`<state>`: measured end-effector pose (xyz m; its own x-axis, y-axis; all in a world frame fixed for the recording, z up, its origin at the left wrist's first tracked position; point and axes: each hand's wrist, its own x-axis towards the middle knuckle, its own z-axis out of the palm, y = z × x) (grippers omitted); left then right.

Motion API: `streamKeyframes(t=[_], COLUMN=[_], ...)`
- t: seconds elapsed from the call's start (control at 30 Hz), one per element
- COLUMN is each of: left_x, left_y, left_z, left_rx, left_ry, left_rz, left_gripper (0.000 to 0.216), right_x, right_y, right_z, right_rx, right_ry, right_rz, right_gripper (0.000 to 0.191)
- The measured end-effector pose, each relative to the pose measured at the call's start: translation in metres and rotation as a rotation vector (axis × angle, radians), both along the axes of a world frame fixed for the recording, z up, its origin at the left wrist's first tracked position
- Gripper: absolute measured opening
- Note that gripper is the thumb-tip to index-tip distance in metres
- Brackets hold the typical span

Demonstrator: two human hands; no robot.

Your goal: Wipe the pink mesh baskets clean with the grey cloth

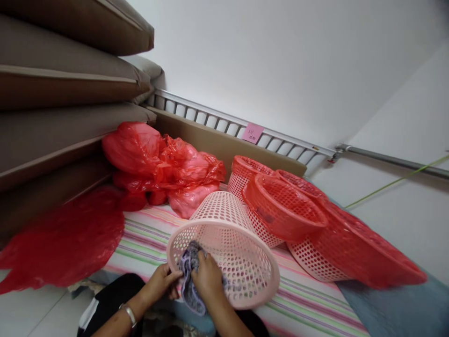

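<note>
A pink perforated plastic basket (224,208) lies tipped on its side, its wide mouth facing me. My left hand (162,283) pinches the basket's rim at the left, thumb on the edge. Inside the mouth, my right hand (209,276) grips a grey-purple cloth (191,262) that lies against the inner left wall and hangs over the lower rim. Its fingertips are partly hidden in the cloth's folds. Several more pink baskets, covered at the top with red plastic bags (286,206), stand just to the right.
Red plastic bags with pink contents (164,159) are heaped behind on the striped sheet (143,238). Another red bag (80,234) spreads at the left edge. Stacked brown cushions (70,84) rise at the left. A metal rail (217,110) with a pink note (252,133) runs along the wall.
</note>
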<state>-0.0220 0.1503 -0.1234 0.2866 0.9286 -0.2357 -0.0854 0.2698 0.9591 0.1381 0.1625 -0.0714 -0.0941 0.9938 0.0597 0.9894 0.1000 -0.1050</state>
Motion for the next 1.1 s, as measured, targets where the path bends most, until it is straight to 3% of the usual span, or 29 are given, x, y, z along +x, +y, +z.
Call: streamKeyframes(t=[0.17,0.33,0.5,0.67,0.87,0.97,1.1], left_x=[0.001,0.002,0.004,0.004,0.003,-0.002,-0.022], left_y=[0.001,0.0,0.0,0.0,0.0,-0.004,-0.012], left_z=[-0.005,-0.009,-0.012,-0.014,-0.011,0.001,0.03], left_rx=[-0.02,-0.026,-0.036,-0.041,0.043,0.143,0.33], left_ry=[-0.005,-0.012,-0.031,-0.008,0.052,0.066,0.182], left_rz=[-0.019,-0.003,-0.002,-0.002,0.014,0.055,0.148], left_gripper=[0.055,0.05,0.049,0.051,0.056,0.051,0.037], right_x=[0.002,0.021,0.036,0.026,-0.002,-0.004,0.013], right_y=[0.057,0.127,0.153,0.117,0.011,-0.032,-0.046], right_z=[0.008,0.011,0.006,0.005,-0.003,-0.001,0.007], right_rx=[0.034,0.053,0.067,-0.002,-0.04,-0.097,-0.042], right_ry=[-0.006,0.029,0.058,0.064,0.138,0.196,0.243], right_rz=[-0.04,-0.111,-0.156,-0.185,-0.083,-0.044,0.005], right_gripper=[0.051,0.039,0.043,0.04,0.051,0.05,0.05])
